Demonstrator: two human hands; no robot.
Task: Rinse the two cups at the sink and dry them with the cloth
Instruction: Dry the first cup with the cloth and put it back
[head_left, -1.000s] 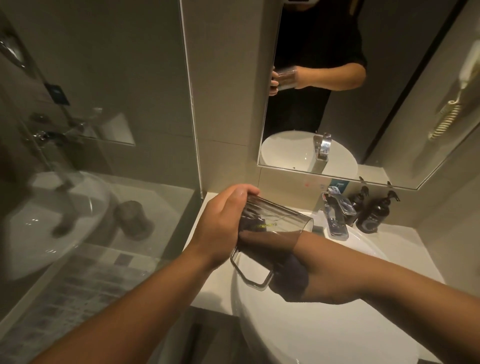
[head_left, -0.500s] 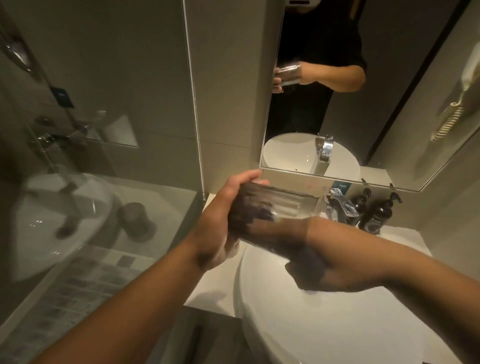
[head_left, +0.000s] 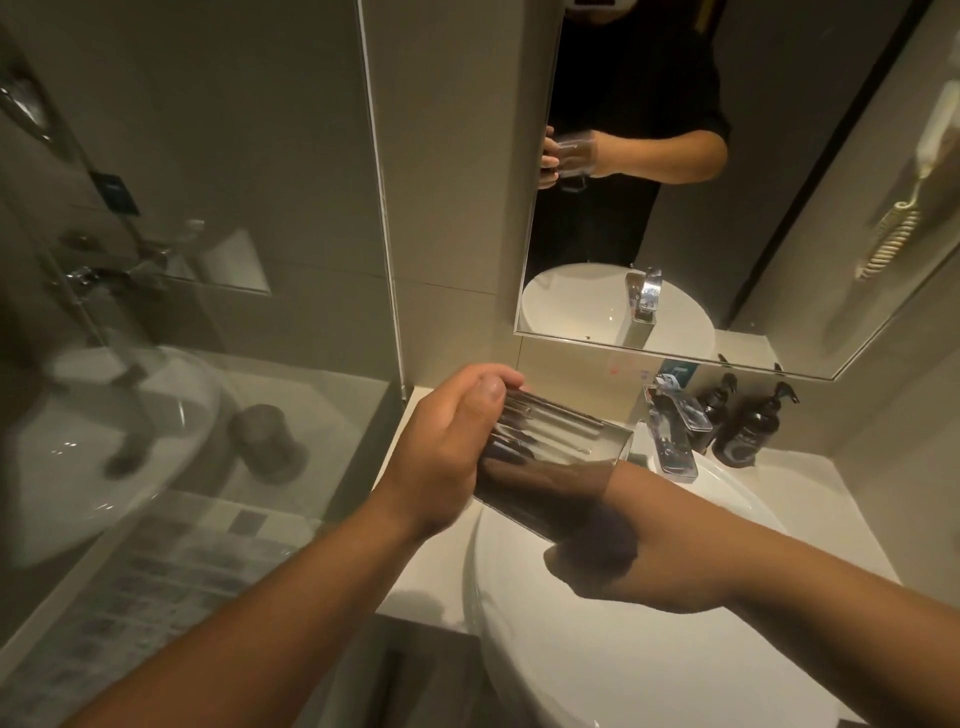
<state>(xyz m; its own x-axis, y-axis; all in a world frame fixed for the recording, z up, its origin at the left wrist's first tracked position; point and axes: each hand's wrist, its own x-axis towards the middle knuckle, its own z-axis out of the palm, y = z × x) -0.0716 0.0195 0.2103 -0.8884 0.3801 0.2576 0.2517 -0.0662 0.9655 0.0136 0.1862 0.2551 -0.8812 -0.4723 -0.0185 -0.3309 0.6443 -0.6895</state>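
Left hand (head_left: 447, 447) grips the glass cup (head_left: 550, 457), right hand (head_left: 613, 551) shoved inside; wet glass could slip onto the sink (head_left: 649, 649).

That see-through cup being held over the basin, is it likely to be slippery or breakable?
Probably rigid: the cup keeps its shape in the left hand. Its glossy walls look smooth, so likely slippery if wet. Glass or plastic can't be told; dropped onto the basin, it might crack.

Small tiled bathroom, likely a hotel's.
White basin (head_left: 649, 649) with chrome tap (head_left: 672, 436) under a wall mirror (head_left: 779, 208); two dark pump bottles (head_left: 748, 431) on the counter; glass shower screen (head_left: 208, 312) left; corded wall hairdryer (head_left: 904, 208).
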